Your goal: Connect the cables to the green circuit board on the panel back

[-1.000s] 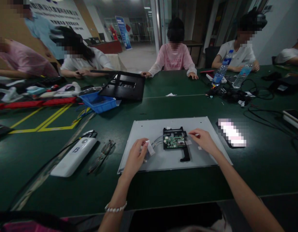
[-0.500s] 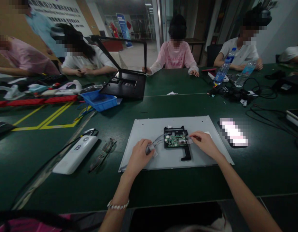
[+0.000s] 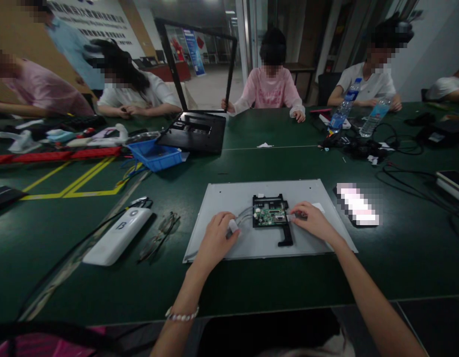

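A light grey flat panel (image 3: 248, 249) lies on the table before me. On it rests a black plastic bracket (image 3: 286, 238) carrying a green circuit board (image 3: 265, 217). Grey wires (image 3: 245, 214) run from the board's left side to my left hand (image 3: 215, 237), whose closed fingers grip them beside a small piece of white tape (image 3: 233, 226). At the board's right edge, my right hand (image 3: 312, 222) is closed in a pinch, with a small pale strip (image 3: 290, 217) at its fingertips. What exactly the strip is cannot be made out.
A white power bank (image 3: 120, 235) and eyeglasses (image 3: 160, 237) lie to the left, a lit phone (image 3: 358, 206) to the right. Further back are a blue tray (image 3: 155, 157), a black frame (image 3: 231, 64) hinged upright, water bottles (image 3: 346, 105) and seated people.
My right hand has moved slightly, its fingertips now lower at the board's right edge. My left hand keeps its hold on the wires. Across the table, a person's hand has raised the black frame further.
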A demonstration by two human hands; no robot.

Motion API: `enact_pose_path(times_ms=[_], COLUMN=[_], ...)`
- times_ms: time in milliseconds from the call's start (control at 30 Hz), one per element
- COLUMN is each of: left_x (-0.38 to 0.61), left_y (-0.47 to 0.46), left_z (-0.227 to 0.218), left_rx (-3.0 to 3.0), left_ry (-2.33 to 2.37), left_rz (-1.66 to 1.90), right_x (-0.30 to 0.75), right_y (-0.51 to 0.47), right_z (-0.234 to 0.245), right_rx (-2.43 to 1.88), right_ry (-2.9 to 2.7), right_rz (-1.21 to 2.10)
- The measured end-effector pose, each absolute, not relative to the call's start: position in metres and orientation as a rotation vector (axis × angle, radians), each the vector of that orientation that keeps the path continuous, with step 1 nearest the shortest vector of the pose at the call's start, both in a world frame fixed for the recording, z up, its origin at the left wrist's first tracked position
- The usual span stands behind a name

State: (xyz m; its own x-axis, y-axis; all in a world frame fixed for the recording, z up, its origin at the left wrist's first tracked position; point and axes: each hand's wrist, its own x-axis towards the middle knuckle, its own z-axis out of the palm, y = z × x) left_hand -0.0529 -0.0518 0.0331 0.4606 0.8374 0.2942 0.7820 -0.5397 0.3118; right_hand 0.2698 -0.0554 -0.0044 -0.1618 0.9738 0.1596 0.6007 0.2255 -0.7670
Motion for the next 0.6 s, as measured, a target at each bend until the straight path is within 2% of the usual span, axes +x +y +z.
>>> enact_pose_path(times_ms=[300,467,600], left_x=[-0.045,-0.048,-0.053], left_y=[-0.076,-0.076,-0.075], left_z=[0.043,0.043,0.050], left_rx=[2.858,2.928,2.976], left_ry=[1.437,1.412,1.423], left_rz=[0.293,0.235,0.353], right_x=[0.280,0.292,0.296], right_y=[-0.051,-0.051,-0.050], right_z=[-0.010,-0.014,-0.016], right_rx=[-1.569,-1.729,-1.782], right_ry=[-1.576,-1.557,-1.595], right_rz=[0.671,0.472,0.412])
